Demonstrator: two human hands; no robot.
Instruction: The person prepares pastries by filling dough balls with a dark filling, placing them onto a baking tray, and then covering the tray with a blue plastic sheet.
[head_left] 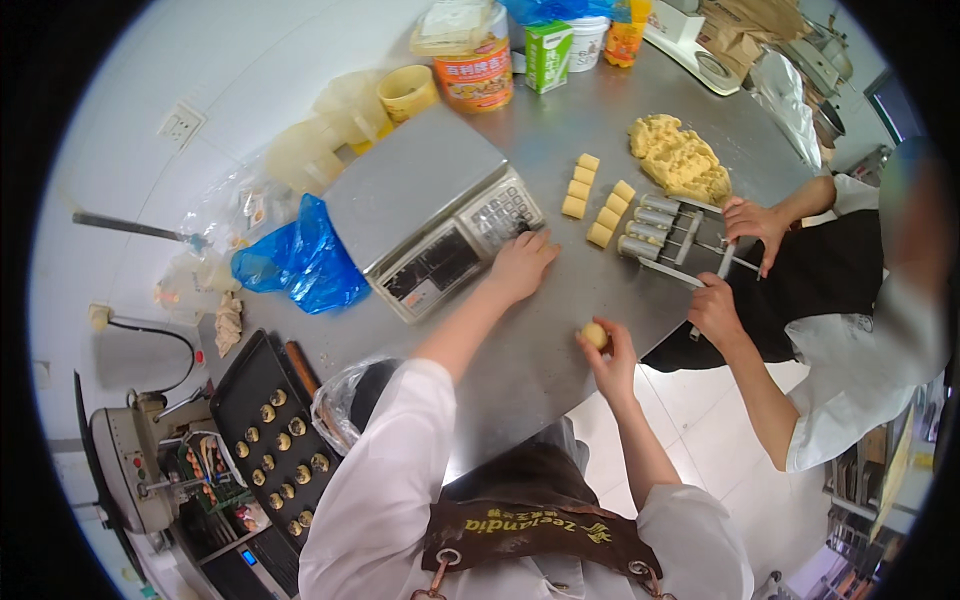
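Observation:
On the right side of the keypad of a grey digital scale, my left hand rests with its fingers stretched out and holds nothing visible. My right hand pinches a round yellow dough ball between thumb and fingers, close to the table's near edge. Beyond my hands, short cut dough pieces lie in two rows, one row farther off and another row nearer the co-worker. At the right, a co-worker's two hands grip a metal multi-roller dough cutter.
A large lump of yellow dough lies on the steel table at the far right. Left of the scale sits a blue plastic bag. A black baking tray holds several dark-topped balls. Tubs and a green carton stand at the back.

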